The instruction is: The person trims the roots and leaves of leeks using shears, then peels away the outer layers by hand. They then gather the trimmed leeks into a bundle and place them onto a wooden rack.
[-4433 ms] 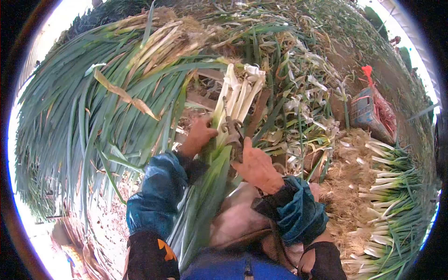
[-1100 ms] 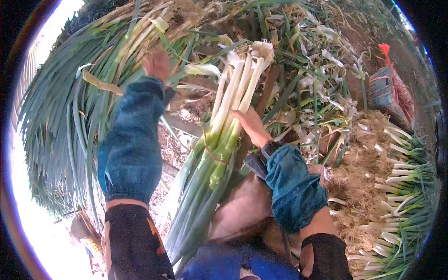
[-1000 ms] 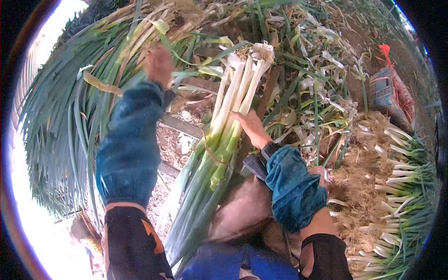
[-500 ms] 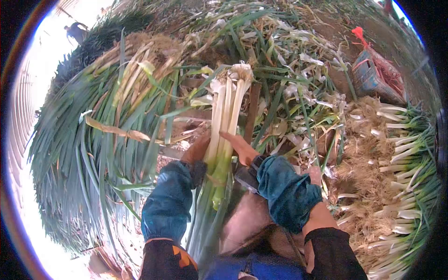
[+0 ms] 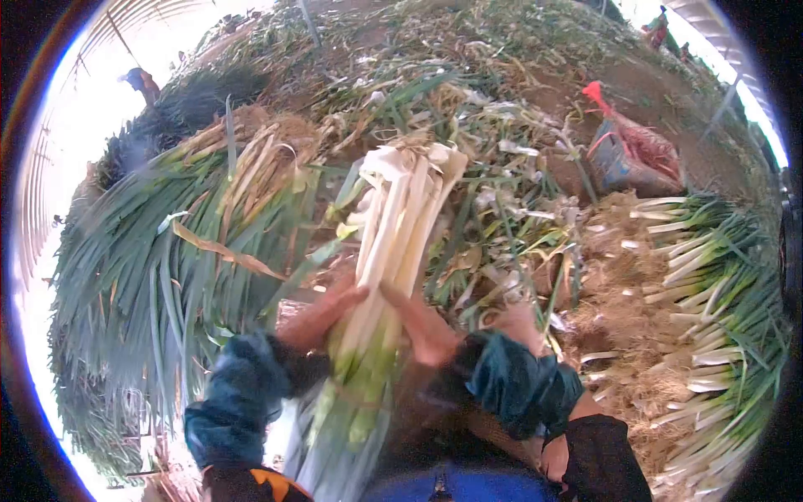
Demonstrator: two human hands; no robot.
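Observation:
A bundle of long green onions [image 5: 393,243] stands between my hands, with its white root ends pointing away from me and its green leaves running down toward my lap. My left hand [image 5: 322,309] grips the bundle from the left, about where white turns to green. From the right side, my right hand [image 5: 422,326] closes on the same stalks, its thumb near the left one. Motion blurs both hands a little. Teal sleeve covers reach up to my wrists.
On the left lies a big heap of untrimmed green onions [image 5: 159,276]. Rows of onions with roots [image 5: 694,293] line the right. Peeled scraps [image 5: 502,201] litter the ground ahead, and a bag with a red tie [image 5: 631,159] sits behind the rows. A person [image 5: 144,84] is at far left.
The bundle has come up closer to me and looks larger, with both hands still around it. My left forearm has swung outward to the left. The view has tilted up slightly.

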